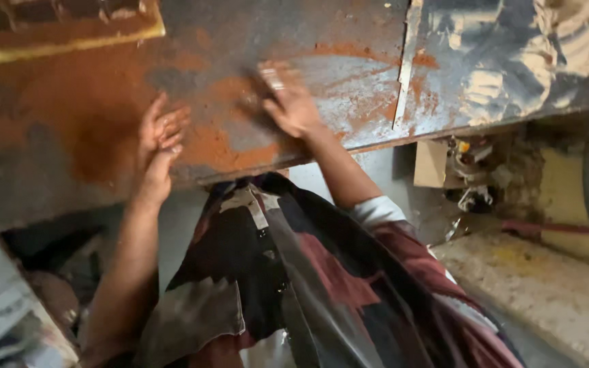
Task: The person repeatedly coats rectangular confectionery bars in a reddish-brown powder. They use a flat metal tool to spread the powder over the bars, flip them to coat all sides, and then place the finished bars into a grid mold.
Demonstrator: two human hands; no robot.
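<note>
I see the left hand (pixel 160 140) open, fingers spread, holding nothing, over the orange powder (pixel 103 129) on the metal table (pixel 349 41). The right hand (pixel 288 102) is blurred; it seems flat on powder, gripping nothing.

A tan cardboard box (pixel 431 163) (flap open) sits under the table edge, right side.
</note>
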